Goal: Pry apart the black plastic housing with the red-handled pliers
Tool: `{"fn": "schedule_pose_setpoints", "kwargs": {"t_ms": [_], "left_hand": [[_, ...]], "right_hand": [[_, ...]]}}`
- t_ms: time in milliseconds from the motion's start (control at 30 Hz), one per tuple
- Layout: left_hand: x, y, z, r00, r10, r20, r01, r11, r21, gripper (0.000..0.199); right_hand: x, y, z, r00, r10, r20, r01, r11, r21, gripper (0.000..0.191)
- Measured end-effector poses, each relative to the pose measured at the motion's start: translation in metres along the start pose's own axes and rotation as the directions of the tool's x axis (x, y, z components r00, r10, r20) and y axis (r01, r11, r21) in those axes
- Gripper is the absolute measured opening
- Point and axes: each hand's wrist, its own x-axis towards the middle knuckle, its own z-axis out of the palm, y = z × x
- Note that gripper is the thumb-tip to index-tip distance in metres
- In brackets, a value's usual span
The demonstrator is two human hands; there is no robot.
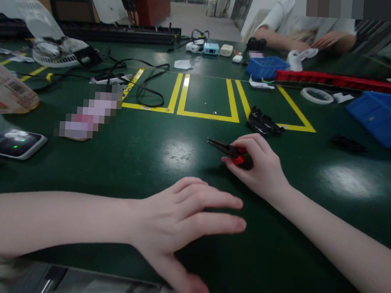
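Near the middle of the green table, my right hand is wrapped round the red and black handles of a pair of pliers. The pliers' thin jaws point left. My left hand is over the table's front part, palm down, with its fingers and thumb spread and nothing held. Beyond the right hand lies a crumpled black bundle, by the corner of a yellow tape outline.
At the left are a phone, a white fan and black cables. Blue bins, a tape roll and a long red strip lie to the right. Across the table sits a person.
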Motion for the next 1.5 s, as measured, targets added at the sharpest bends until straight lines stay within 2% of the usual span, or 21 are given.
{"fn": "schedule_pose_setpoints", "kwargs": {"t_ms": [33,133,200,267,367,467,600,733,967,1300,1500], "left_hand": [[0.009,-0.008,0.003,1.000,0.026,-0.005,-0.026,1.000,-0.002,0.096],[0.023,-0.018,0.006,0.994,-0.111,0.010,0.111,0.994,0.008,0.098],[0.026,-0.018,0.005,0.976,-0.211,0.045,0.212,0.977,-0.005,0.088],[0.028,-0.019,0.002,0.963,-0.261,0.074,0.263,0.965,-0.021,0.076],[0.030,-0.026,-0.005,0.956,-0.286,0.065,0.289,0.957,-0.033,0.069],[0.030,-0.042,-0.013,0.955,-0.294,0.037,0.295,0.955,-0.035,0.073],[0.027,-0.069,-0.027,0.939,-0.343,0.003,0.343,0.939,0.005,0.081],[0.026,-0.085,-0.034,0.931,-0.364,0.010,0.362,0.929,0.079,0.088],[0.027,-0.080,-0.036,0.925,-0.380,-0.019,0.379,0.914,0.143,0.067],[0.026,-0.069,-0.034,0.908,-0.409,-0.088,0.414,0.908,0.061,0.077],[0.025,-0.068,-0.032,0.895,-0.443,-0.045,0.445,0.895,0.031,0.065]], "right_hand": [[0.003,0.002,0.002,1.000,-0.021,-0.003,0.021,1.000,0.002,0.022],[0.017,0.010,0.011,0.995,-0.095,0.007,0.095,0.995,0.002,0.021],[0.028,0.015,0.017,0.991,-0.131,-0.006,0.131,0.991,-0.014,0.019],[0.038,0.020,0.023,0.991,-0.134,-0.018,0.134,0.991,-0.016,0.019],[0.046,0.024,0.025,0.990,-0.134,-0.043,0.134,0.991,-0.018,0.019],[0.043,0.024,0.022,0.974,-0.217,-0.064,0.218,0.976,-0.003,0.018],[0.037,0.019,0.016,0.933,-0.359,0.031,0.359,0.933,0.006,0.021],[0.037,0.016,0.016,0.934,-0.343,0.097,0.347,0.937,-0.026,0.025],[0.039,0.017,0.017,0.914,-0.351,0.202,0.367,0.929,-0.045,0.018],[0.033,0.005,0.020,0.928,-0.248,0.279,0.284,0.954,-0.096,0.011],[0.031,-0.009,0.019,0.920,-0.243,0.307,0.289,0.951,-0.113,0.007]]}}
